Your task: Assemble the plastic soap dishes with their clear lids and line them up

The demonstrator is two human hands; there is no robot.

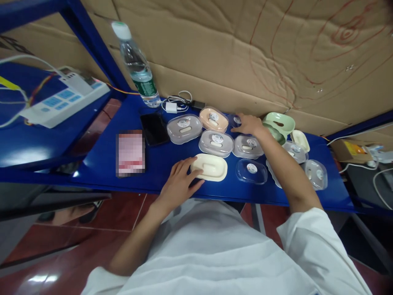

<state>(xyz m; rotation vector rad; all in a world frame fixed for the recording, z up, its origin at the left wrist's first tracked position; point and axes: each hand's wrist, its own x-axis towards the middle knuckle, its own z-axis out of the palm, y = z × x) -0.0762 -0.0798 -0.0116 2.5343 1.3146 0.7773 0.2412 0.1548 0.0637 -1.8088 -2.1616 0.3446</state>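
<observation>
My left hand [181,180] rests at the left end of a cream oval dish [211,167] lying on the table. Its fingers are spread, with the tips touching the dish's rim and inside. Farther back, my right hand [249,124] has its thumb and fingers around a clear plastic lid [235,120] bearing a round sticker; the hand hides part of it. Between them sit a lidded grey box [216,143] and another lidded box [248,146]. A peach lidded box [213,120] is left of my right hand. Nearer me lies a loose clear lid [251,171].
Green dish parts [279,123] and a small cream dish [300,141] stand behind my right forearm. On the left are a phone [154,128], a water bottle [139,73], a charger [171,107] and a power strip [66,102]. Cardboard [215,53] walls the back.
</observation>
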